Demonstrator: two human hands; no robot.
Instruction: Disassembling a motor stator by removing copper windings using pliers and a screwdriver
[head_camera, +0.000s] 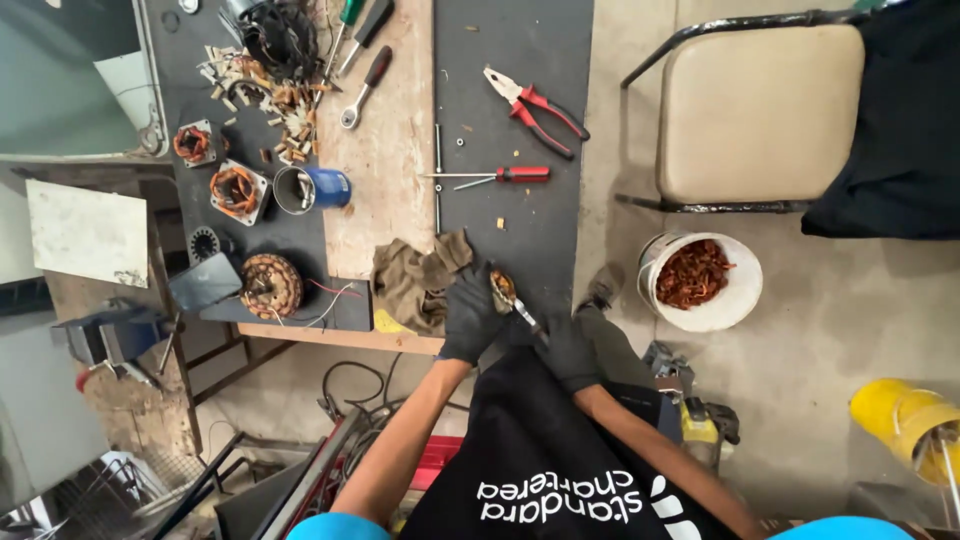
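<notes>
Copper-wound motor part (502, 286), small, stiff and probably light, sits pinched in the gloved left hand (470, 315) at frame centre; the gloved right hand (568, 350) grips a thin metal tool (526, 318) against it.

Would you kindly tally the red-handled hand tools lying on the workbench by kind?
Pliers: 1
Screwdriver: 1
Ratchet wrench: 1
Total: 3
</notes>
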